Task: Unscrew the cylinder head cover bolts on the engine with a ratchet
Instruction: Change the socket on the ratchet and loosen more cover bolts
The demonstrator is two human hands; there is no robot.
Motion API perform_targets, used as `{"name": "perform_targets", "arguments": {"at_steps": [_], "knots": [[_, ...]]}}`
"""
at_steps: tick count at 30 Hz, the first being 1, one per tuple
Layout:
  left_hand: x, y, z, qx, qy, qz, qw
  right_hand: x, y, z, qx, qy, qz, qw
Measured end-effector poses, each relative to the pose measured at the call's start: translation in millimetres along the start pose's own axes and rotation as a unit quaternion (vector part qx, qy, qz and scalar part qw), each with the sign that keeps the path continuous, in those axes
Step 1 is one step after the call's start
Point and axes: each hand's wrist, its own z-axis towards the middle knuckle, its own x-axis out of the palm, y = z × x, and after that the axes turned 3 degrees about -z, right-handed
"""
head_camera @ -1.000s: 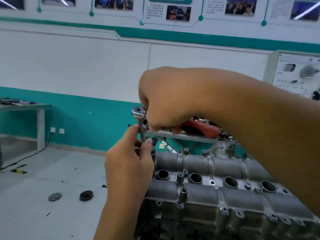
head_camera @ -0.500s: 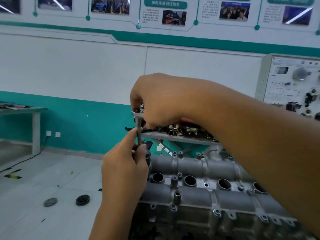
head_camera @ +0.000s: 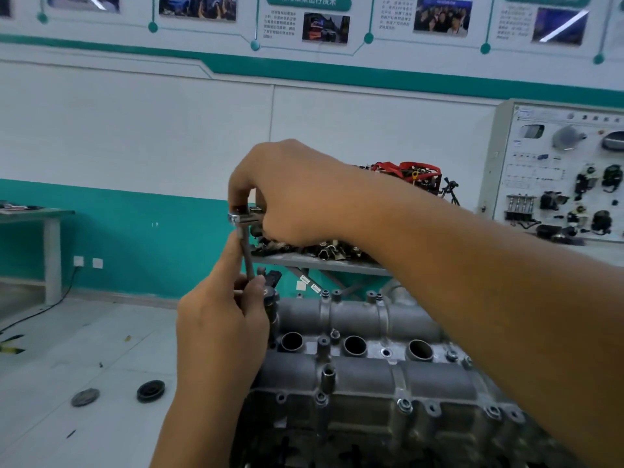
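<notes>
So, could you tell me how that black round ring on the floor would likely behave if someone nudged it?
The black ring lies flat on the floor, so a nudge would probably slide it, not roll it. Stood on edge, its round outline suggests it could roll. It looks like rubber or plastic, likely light, though that is hard to confirm.

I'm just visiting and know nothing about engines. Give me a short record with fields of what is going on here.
Setting: workshop with a teal-banded wall
Engine: grey cylinder head cover in the foreground, with round openings in a row
Tool: ratchet on an upright extension bar
Right hand: grips the ratchet at the top
Left hand: holds the bar lower down, near the cover's left end
Floor: two dark round discs lying left of the engine
</notes>
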Motion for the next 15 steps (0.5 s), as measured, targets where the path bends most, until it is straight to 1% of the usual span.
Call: {"name": "perform_targets", "arguments": {"at_steps": [2,5,6,9,12,15], "knots": [[0.5,-2.1,-1.0,0.017,0.005,0.016,1.000,5.7,-4.7,0.6,0.010,-0.013,-0.032,0.999],[1.2,-2.4,-1.5,0.018,0.008,0.010,1.000,4.6,-3.5,-2.4,0.019,-0.061,-0.103,0.993],[0.8,-1.2,-1.0,0.016,0.007,0.011,1.000,1.2,-1.1,-2.9,0.018,-0.056,-0.093,0.994],[-0.5,-0.1,1.4,0.004,-0.010,0.021,1.000,-11.2,5.9,-6.2,0.003,0.008,0.014,1.000],[-0.6,-2.3,0.0,-0.016,0.007,0.010,1.000,-8.9,2.1,-3.7,0.004,0.002,-0.005,1.000],[1.0,-2.3,-0.6,0.001,0.016,0.040,0.999,2.4,-5.3,-3.2,0.019,-0.007,-0.053,0.998]]}}
